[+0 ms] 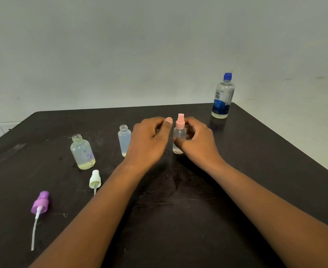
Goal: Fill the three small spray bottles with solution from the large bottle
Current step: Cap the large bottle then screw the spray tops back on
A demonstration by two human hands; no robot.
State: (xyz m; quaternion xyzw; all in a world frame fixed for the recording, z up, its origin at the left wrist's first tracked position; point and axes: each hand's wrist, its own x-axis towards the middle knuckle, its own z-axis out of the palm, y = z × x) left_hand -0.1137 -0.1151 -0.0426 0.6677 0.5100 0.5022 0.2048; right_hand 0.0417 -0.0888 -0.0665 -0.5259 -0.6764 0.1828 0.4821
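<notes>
Dark table (198,219), matte wood grain with faint smears, pale wall behind.

Far left, near edge: purple spray head (40,202) lying on its side, white dip tube trailing toward the viewer. Plastic, ribbed collar.

Behind it, upright: wide small bottle (82,152), clear plastic, rounded shoulders, threaded neck uncapped, purple print on its side. Thin layer of yellowish liquid at the bottom.

Just in front and to the right: white spray head (95,179) lying on the table, short tube pointing toward the viewer.

Centre: slim small bottle (124,139), clear, uncapped, threaded neck, upright. Looks mostly filled with clear liquid, level hard to read. Its right side is partly hidden by the left hand (149,140).

Left hand: fingers loosely curled, thumb raised beside the pink cap, holds nothing that I can see; whether the thumb touches the cap I cannot tell.

Pink-capped small bottle (179,135): upright on the table between the hands, clear body, pink spray head fitted. Little liquid at the base.

Right hand (198,141): fingers and thumb curled round the body of this bottle, gripping it.

Far right, back corner, well apart: large bottle (223,97), clear plastic, blue cap, blue and white label, upright; a low band of yellowish liquid.
</notes>
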